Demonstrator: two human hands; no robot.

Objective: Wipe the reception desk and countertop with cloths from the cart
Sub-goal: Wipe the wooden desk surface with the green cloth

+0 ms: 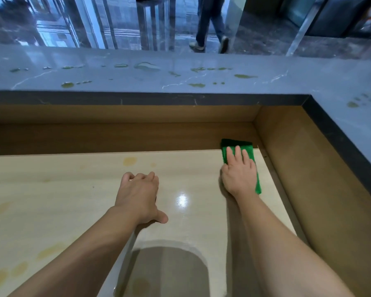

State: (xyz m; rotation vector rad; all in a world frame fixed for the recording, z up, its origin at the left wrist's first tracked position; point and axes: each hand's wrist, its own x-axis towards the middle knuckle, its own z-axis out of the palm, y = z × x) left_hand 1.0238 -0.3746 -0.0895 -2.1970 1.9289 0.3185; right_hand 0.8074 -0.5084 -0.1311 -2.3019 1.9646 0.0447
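- Pale and glossy, the desk surface (73,200) sits below a raised grey countertop (137,86); both carry yellowish spots.
- On the far right, the right hand (239,174) lies flat on the green cloth (247,149), its fingers (237,153) straight and close together, pressing rather than gripping. The cloth shows beyond the fingertips and along the little-finger side, in the corner by the wooden wall (298,168).
- Meanwhile the left hand (137,196) rests on the surface, fingers loosely curled and holding nothing; it looks like a brace.
- The stroke should probably run from the corner toward the thumb side, where a stain (129,161) lies just ahead of the left fingertips.
- Even palm pressure would likely stop the cloth bunching under the fingers.
- Overlapping passes suit the surface; the droplets (147,66) on the countertop, well beyond both sets of fingertips, are not yet wiped.
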